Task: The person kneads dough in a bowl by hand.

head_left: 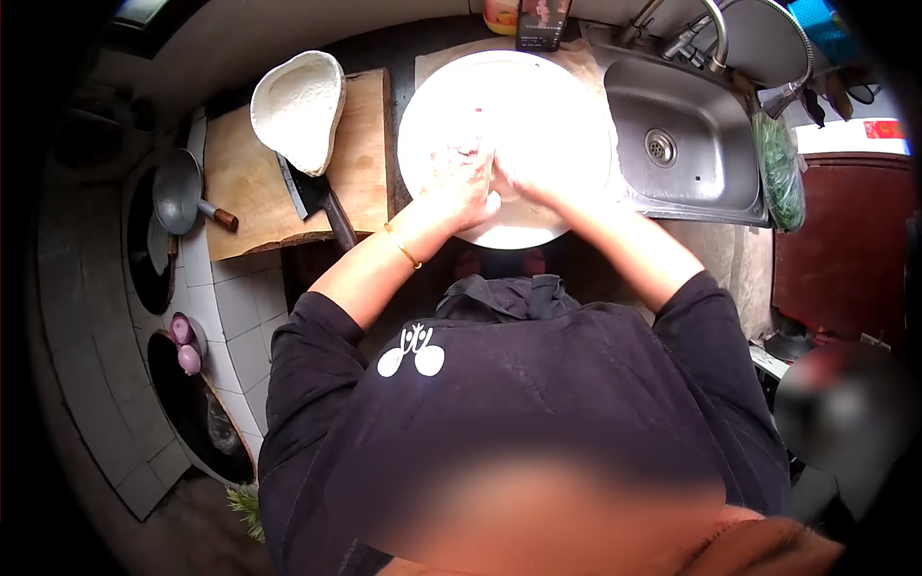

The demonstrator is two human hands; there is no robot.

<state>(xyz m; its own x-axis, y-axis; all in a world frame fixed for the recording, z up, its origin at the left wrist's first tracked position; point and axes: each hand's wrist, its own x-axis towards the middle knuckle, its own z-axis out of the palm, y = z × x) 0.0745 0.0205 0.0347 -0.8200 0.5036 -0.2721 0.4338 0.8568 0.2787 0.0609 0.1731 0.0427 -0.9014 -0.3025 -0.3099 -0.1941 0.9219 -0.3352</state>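
Observation:
My left hand [465, 182], with a gold bracelet on its wrist, is inside a large white basin [423, 110]. Its fingers look curled together, and a small white lump [492, 204] shows at its lower edge. Close against it is my right hand [521, 182], its fingers mostly lost in glare and behind the left hand. Strong light washes out the basin's inside, so what lies in it or between my hands cannot be made out.
Left of the basin, a cutting board [230, 192] bears a cleaver [312, 197] and a flour-coated white bowl [300, 96]. A steel sink [701, 187] is at the right, with a bag of greens [780, 173] beside it. A phone [543, 24] stands behind the basin.

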